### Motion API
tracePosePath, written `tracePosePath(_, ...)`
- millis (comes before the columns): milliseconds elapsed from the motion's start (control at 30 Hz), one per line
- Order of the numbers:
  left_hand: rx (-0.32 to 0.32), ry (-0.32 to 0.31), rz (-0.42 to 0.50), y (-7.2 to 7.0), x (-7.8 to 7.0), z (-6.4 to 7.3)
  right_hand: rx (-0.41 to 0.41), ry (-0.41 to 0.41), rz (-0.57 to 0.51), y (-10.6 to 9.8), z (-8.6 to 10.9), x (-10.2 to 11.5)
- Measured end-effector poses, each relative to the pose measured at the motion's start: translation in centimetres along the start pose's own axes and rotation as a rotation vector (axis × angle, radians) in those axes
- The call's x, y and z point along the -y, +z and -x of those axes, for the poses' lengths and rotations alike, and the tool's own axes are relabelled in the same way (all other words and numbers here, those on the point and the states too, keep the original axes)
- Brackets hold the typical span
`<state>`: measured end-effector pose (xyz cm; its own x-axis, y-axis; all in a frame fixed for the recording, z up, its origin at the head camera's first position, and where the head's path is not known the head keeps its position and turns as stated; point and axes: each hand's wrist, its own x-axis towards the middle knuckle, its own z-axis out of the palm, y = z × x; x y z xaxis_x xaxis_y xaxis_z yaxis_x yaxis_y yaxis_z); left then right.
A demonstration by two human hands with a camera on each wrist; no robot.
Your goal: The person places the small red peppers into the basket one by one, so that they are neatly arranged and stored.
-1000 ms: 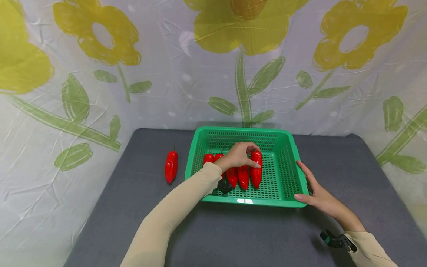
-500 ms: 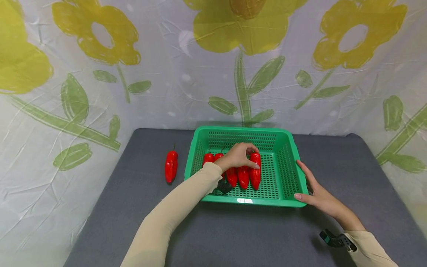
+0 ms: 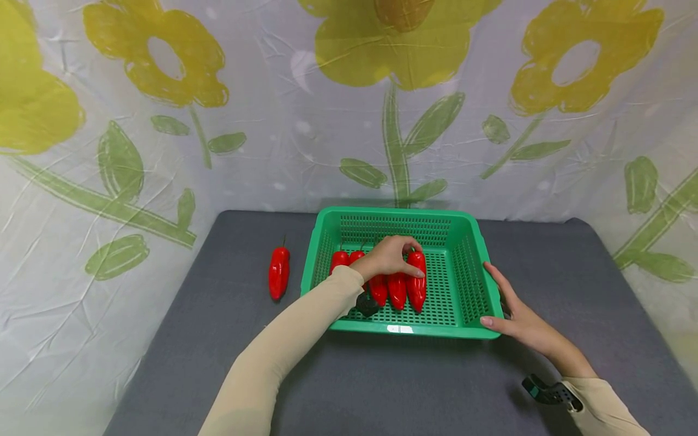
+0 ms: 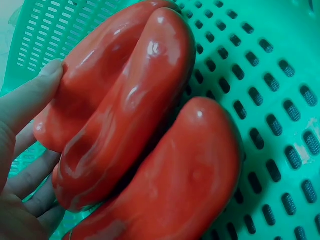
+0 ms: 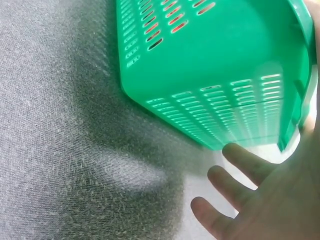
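Note:
Inside the green plastic basket (image 3: 403, 331), several glossy red peppers lie side by side. My left hand (image 3: 389, 255) reaches in from the left and pinches the rightmost red pepper (image 3: 417, 290) between thumb and fingers near its stem end. The left wrist view shows this pepper (image 4: 92, 70) under the thumb, with two more beside it. At the basket's right end, my right hand (image 3: 515, 312) holds the rim, thumb at the near corner and index finger farther along. The right wrist view shows its other fingers (image 5: 232, 185) spread loosely outside the wall.
One more red pepper (image 3: 279, 272) lies on the dark grey table (image 3: 229, 339), left of the basket. A flower-printed sheet (image 3: 267, 121) hangs behind the table and along its sides. A black strap (image 3: 551, 393) is round the right wrist.
The rightmost pepper and my left hand have shifted slightly left and down toward the neighbouring pepper. My right hand and the basket stay in place.

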<state>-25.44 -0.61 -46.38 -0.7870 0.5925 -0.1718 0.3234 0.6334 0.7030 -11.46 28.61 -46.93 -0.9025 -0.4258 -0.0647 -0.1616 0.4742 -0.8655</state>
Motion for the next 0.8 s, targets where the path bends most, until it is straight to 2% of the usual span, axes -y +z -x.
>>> tracePosePath(333, 0.032, -0.015, -0.031, 0.18, 0.30, -0.12, -0.002, 0.000, -0.001, 0.08, 0.11, 0.17)
tracePosePath(800, 0.034, -0.014, -0.023, 0.01, 0.17, 0.02, -0.005, -0.003, 0.015, 0.00, 0.10, 0.21)
